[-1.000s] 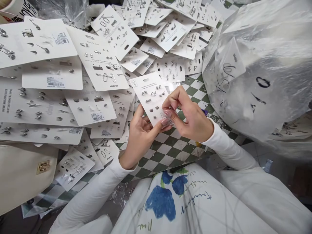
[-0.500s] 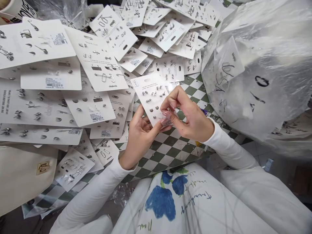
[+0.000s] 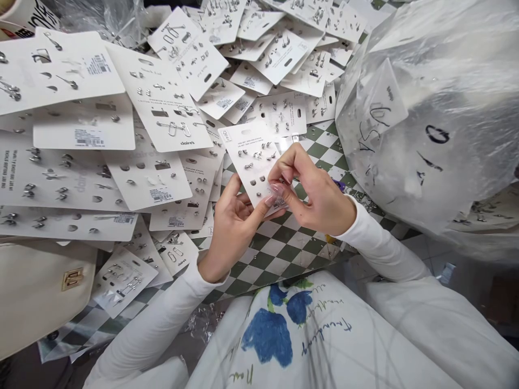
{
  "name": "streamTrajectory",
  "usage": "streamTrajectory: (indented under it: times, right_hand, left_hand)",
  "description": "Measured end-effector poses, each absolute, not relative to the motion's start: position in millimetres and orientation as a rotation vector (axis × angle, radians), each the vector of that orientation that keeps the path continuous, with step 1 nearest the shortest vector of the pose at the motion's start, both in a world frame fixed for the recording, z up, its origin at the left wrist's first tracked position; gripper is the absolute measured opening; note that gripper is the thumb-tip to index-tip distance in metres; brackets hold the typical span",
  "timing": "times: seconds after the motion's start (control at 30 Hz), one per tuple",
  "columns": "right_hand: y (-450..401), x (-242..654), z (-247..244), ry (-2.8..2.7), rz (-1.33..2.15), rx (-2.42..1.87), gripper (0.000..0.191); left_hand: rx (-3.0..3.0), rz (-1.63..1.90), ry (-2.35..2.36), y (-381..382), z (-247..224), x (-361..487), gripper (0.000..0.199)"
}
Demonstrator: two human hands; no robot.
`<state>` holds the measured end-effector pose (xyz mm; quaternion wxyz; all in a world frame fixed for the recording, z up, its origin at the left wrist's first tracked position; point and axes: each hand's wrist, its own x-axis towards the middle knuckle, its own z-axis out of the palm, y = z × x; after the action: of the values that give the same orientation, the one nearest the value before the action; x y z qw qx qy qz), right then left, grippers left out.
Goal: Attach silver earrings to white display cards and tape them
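Note:
A white earring card with several small silver earrings on it is tilted over the checked table, its back side facing up. My left hand grips the card's lower end, thumb on top and fingers beneath. At the card's lower right, my right hand is closed in a pinch, thumb and index fingertips against the card near a printed barcode label. Whatever lies between those fingertips is hidden. Other earring cards lie in overlapping heaps to the left of my hands and beyond them.
A large clear plastic bag with black handwriting stands at the right. A cream bag with a gold clasp sits at the left edge. A printed cup is at the top left. Tiny silver pieces are scattered on the checked tablecloth.
Almost nothing differs. The held card has shifted very slightly, and both hands keep their places on it.

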<state>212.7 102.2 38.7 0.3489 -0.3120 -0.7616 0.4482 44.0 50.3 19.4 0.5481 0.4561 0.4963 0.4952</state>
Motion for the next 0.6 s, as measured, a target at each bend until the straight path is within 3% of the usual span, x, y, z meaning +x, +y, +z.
streamTrajectory:
  times: [0.3, 0.6]
  right_hand:
    - [98.5, 212.5, 37.9, -2.083, 0.985, -0.856, 0.023]
    - [88.9, 196.6, 30.2, -2.347, -0.104, -0.99, 0.022]
  left_hand:
    - [1.074, 1.162, 1.233, 51.3, 23.9, 46.3, 0.039]
    - [1.074, 1.171, 1.304, 47.0, 25.1, 47.2, 0.051]
